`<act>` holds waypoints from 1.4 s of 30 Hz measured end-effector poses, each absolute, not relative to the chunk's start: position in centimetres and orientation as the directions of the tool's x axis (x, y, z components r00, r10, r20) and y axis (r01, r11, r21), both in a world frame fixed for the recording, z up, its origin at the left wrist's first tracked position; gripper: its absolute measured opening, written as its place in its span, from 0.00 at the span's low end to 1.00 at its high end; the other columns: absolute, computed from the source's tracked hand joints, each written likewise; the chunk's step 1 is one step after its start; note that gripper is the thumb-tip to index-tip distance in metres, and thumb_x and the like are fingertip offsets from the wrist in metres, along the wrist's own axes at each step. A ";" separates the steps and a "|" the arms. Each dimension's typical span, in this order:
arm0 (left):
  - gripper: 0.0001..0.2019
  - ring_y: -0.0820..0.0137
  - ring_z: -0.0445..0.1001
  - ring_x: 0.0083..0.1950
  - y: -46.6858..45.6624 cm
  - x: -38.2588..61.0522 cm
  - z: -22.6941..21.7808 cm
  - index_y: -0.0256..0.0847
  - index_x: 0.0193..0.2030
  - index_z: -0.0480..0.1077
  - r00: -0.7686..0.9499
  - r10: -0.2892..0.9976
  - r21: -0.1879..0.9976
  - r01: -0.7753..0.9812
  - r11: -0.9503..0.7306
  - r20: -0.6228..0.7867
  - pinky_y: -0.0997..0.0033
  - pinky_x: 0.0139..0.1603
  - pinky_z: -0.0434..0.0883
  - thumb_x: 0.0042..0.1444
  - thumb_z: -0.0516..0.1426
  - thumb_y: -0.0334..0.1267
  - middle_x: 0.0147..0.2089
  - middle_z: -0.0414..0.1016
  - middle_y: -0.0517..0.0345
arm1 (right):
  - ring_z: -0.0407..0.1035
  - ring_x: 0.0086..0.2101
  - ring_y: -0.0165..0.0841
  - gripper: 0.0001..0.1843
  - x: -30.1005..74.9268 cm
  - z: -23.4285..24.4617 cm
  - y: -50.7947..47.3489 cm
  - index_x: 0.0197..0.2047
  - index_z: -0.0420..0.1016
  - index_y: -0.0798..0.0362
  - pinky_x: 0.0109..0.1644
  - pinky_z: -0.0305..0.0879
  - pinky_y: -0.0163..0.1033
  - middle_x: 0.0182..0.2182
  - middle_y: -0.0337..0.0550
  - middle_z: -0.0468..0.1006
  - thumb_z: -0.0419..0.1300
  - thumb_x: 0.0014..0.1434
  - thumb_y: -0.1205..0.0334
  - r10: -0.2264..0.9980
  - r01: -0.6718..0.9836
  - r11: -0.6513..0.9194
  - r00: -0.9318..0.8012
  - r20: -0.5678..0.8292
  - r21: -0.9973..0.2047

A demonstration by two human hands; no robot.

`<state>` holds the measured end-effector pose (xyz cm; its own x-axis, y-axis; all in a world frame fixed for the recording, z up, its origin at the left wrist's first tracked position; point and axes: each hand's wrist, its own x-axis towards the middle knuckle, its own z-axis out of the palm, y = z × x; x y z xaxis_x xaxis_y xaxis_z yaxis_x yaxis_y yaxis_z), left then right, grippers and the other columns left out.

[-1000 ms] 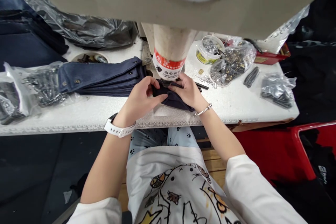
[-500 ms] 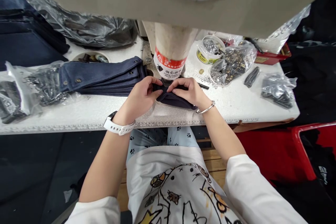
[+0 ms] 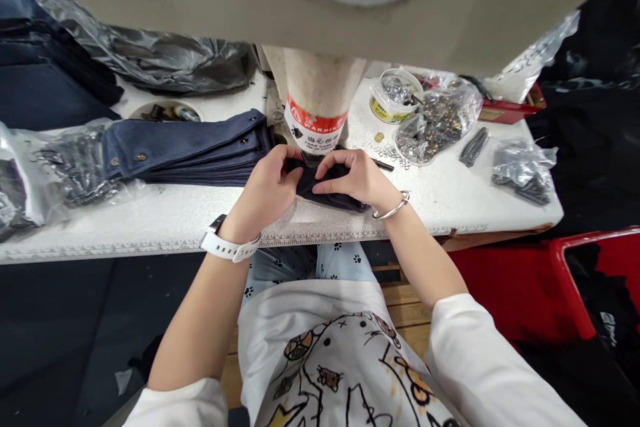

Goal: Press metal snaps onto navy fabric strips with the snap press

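Both the left hand and right hand hold a closed, curled grip on folded navy fabric.

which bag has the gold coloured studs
The clear plastic bag beside the yellow-labelled tub, right of the machine column; the far-right bag holds only dark parts.

The small cloth in the middle of the frame is dark navy, and the folded strips at left are a duller blue. The white T-shirt at lower centre has black cartoon drawing with orange spots, and the pale blue trousers have black paw prints.
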<state>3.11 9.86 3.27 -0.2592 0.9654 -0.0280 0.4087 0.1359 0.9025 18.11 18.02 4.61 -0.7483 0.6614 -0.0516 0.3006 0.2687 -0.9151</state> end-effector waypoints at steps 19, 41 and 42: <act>0.08 0.61 0.68 0.46 10.2 4.5 2.6 0.37 0.39 0.66 -0.347 0.931 0.825 0.556 0.103 0.117 0.60 0.48 0.65 0.55 0.48 0.31 0.41 0.72 0.49 | 0.62 0.28 0.27 0.12 17.6 4.5 18.0 0.23 0.71 0.57 0.35 0.56 0.35 0.23 0.35 0.70 0.67 0.41 0.57 0.743 0.351 0.245 -0.667 -0.058 -0.903; 0.08 0.62 0.68 0.45 11.3 5.7 0.9 0.40 0.31 0.64 -0.523 0.801 0.796 0.597 0.098 0.293 0.58 0.48 0.63 0.56 0.45 0.29 0.35 0.70 0.53 | 0.64 0.32 0.29 0.12 17.7 4.1 20.0 0.25 0.72 0.56 0.41 0.58 0.37 0.27 0.35 0.73 0.69 0.36 0.63 0.678 0.346 0.207 -0.725 -0.121 -0.915; 0.08 0.62 0.68 0.45 11.3 5.8 0.9 0.41 0.31 0.64 -0.529 0.797 0.800 0.592 0.100 0.292 0.57 0.49 0.63 0.56 0.45 0.30 0.35 0.70 0.53 | 0.64 0.32 0.29 0.13 17.8 4.1 20.1 0.26 0.72 0.56 0.42 0.58 0.37 0.27 0.36 0.73 0.69 0.35 0.63 0.674 0.345 0.205 -0.728 -0.124 -0.916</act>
